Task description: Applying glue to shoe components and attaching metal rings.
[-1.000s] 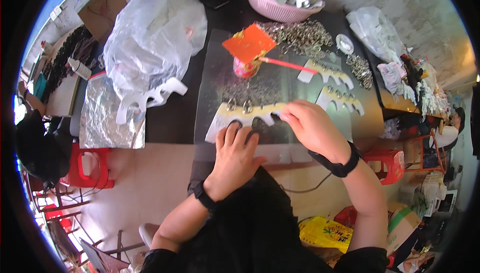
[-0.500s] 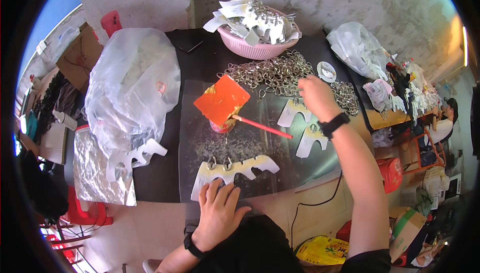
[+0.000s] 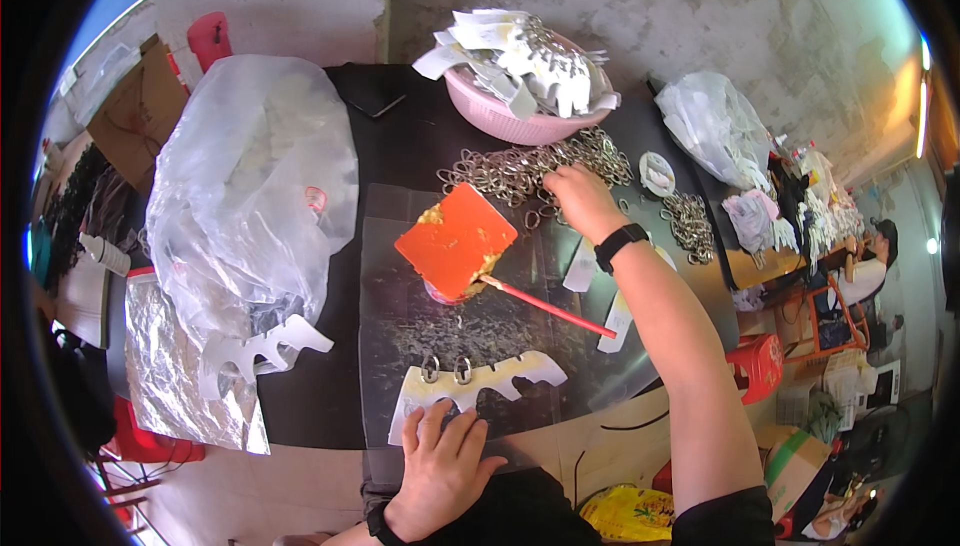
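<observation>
Left hand (image 3: pixel 440 471) presses flat on a white card cutout (image 3: pixel 480 386); right hand (image 3: pixel 580 201) pinches in the metal ring pile (image 3: pixel 520 171). Best lift 1 ring cleanly, card steady.

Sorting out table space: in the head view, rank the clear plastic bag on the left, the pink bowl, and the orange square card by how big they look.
1. clear plastic bag
2. pink bowl
3. orange square card, though it sits raised, nearer the camera, so its rank is less sure.
</observation>
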`<action>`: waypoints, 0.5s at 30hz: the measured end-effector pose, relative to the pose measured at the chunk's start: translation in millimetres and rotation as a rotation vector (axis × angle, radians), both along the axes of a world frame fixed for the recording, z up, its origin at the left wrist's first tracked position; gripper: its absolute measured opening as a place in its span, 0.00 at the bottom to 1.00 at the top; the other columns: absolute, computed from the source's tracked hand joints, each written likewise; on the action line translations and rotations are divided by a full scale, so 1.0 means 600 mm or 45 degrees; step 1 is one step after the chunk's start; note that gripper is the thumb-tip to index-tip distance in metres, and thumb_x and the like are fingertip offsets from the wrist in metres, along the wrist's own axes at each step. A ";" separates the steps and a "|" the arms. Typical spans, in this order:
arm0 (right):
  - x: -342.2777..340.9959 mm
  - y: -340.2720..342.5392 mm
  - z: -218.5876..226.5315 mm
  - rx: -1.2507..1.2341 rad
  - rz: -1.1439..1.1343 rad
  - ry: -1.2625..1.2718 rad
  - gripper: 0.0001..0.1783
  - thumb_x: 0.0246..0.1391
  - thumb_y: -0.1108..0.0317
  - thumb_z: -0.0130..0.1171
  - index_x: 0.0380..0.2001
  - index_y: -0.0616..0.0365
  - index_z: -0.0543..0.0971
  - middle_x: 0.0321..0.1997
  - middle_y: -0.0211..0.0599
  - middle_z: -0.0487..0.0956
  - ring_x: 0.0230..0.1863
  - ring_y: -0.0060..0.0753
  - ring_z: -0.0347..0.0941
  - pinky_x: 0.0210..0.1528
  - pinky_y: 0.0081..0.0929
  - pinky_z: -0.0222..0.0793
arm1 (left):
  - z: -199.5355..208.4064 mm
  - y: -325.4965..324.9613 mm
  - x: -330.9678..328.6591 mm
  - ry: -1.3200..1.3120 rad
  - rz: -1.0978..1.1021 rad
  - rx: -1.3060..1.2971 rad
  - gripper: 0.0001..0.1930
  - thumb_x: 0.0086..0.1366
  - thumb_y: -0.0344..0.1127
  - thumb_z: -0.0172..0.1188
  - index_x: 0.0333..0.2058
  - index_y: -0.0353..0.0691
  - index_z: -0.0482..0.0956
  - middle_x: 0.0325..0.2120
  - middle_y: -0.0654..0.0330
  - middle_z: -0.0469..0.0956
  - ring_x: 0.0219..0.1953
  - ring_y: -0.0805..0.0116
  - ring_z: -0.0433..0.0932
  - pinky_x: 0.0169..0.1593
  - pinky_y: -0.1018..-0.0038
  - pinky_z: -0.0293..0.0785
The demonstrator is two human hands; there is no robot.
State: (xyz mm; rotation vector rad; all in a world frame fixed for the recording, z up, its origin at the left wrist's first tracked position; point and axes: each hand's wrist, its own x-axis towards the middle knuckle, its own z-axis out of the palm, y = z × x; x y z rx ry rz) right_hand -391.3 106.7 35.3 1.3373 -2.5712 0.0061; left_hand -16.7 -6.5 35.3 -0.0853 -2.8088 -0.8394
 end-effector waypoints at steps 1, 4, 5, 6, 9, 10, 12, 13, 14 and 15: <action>0.003 0.005 0.002 -0.009 -0.017 -0.008 0.07 0.47 0.73 0.51 0.29 0.56 0.78 0.31 0.38 0.77 0.42 0.44 0.73 0.44 0.38 0.71 | 0.000 0.002 0.002 0.007 0.010 -0.003 0.26 0.47 0.46 0.70 0.42 0.38 0.77 0.45 0.57 0.74 0.54 0.53 0.66 0.59 0.51 0.55; 0.007 0.020 0.016 -0.025 -0.070 -0.018 0.06 0.46 0.74 0.52 0.28 0.55 0.79 0.30 0.40 0.76 0.41 0.46 0.73 0.43 0.40 0.71 | 0.002 0.010 0.006 0.044 -0.014 -0.012 0.26 0.46 0.46 0.70 0.42 0.38 0.77 0.45 0.58 0.74 0.54 0.53 0.66 0.58 0.51 0.56; 0.013 0.028 0.024 0.015 -0.143 -0.059 0.06 0.46 0.74 0.53 0.27 0.55 0.79 0.30 0.40 0.76 0.40 0.46 0.73 0.43 0.41 0.71 | 0.001 0.013 0.013 0.042 -0.009 -0.010 0.26 0.46 0.45 0.70 0.42 0.38 0.77 0.45 0.58 0.74 0.54 0.53 0.66 0.58 0.51 0.56; 0.020 0.028 0.026 -0.069 -0.210 -0.096 0.06 0.46 0.74 0.54 0.27 0.55 0.79 0.31 0.42 0.77 0.40 0.48 0.74 0.43 0.42 0.71 | 0.000 0.014 0.014 0.037 -0.003 -0.006 0.26 0.46 0.45 0.70 0.42 0.38 0.77 0.45 0.58 0.73 0.54 0.53 0.66 0.58 0.51 0.57; 0.007 0.057 0.045 -0.174 -0.325 -0.192 0.07 0.46 0.74 0.54 0.28 0.54 0.80 0.34 0.44 0.78 0.42 0.48 0.74 0.44 0.40 0.70 | -0.015 0.009 0.008 -0.013 0.015 -0.004 0.26 0.46 0.44 0.71 0.43 0.38 0.78 0.44 0.59 0.75 0.54 0.53 0.67 0.60 0.53 0.55; 0.023 0.072 0.067 -0.225 -0.318 -0.242 0.08 0.45 0.74 0.54 0.29 0.54 0.81 0.34 0.45 0.79 0.41 0.49 0.75 0.43 0.40 0.70 | -0.015 0.008 0.011 -0.022 0.022 0.005 0.26 0.46 0.44 0.71 0.43 0.39 0.78 0.43 0.59 0.75 0.54 0.53 0.67 0.59 0.54 0.57; 0.052 0.115 0.145 -0.278 -0.335 -0.253 0.08 0.45 0.75 0.56 0.30 0.56 0.81 0.33 0.46 0.80 0.34 0.49 0.76 0.37 0.37 0.71 | -0.009 0.003 -0.004 -0.003 -0.008 0.018 0.25 0.45 0.40 0.70 0.42 0.38 0.76 0.42 0.58 0.74 0.53 0.52 0.68 0.57 0.55 0.59; 0.057 0.158 0.157 -0.390 -0.419 -0.383 0.07 0.47 0.74 0.58 0.33 0.57 0.80 0.29 0.43 0.80 0.28 0.39 0.76 0.31 0.32 0.69 | -0.004 0.006 -0.008 0.024 -0.020 -0.005 0.24 0.45 0.39 0.70 0.42 0.37 0.76 0.42 0.58 0.74 0.53 0.53 0.67 0.57 0.55 0.58; 0.059 0.180 0.174 -0.418 -0.526 -0.598 0.08 0.51 0.72 0.58 0.37 0.59 0.78 0.28 0.36 0.80 0.27 0.26 0.73 0.29 0.25 0.67 | 0.001 0.009 -0.004 0.035 0.006 -0.057 0.25 0.45 0.39 0.70 0.42 0.37 0.76 0.44 0.58 0.73 0.53 0.54 0.67 0.58 0.55 0.57; 0.068 0.212 0.180 -0.356 -0.430 -0.599 0.09 0.54 0.72 0.56 0.39 0.61 0.77 0.27 0.31 0.78 0.26 0.19 0.69 0.28 0.22 0.65 | 0.003 0.011 -0.004 0.016 0.011 -0.069 0.25 0.46 0.39 0.70 0.43 0.36 0.75 0.45 0.58 0.72 0.54 0.54 0.67 0.60 0.55 0.55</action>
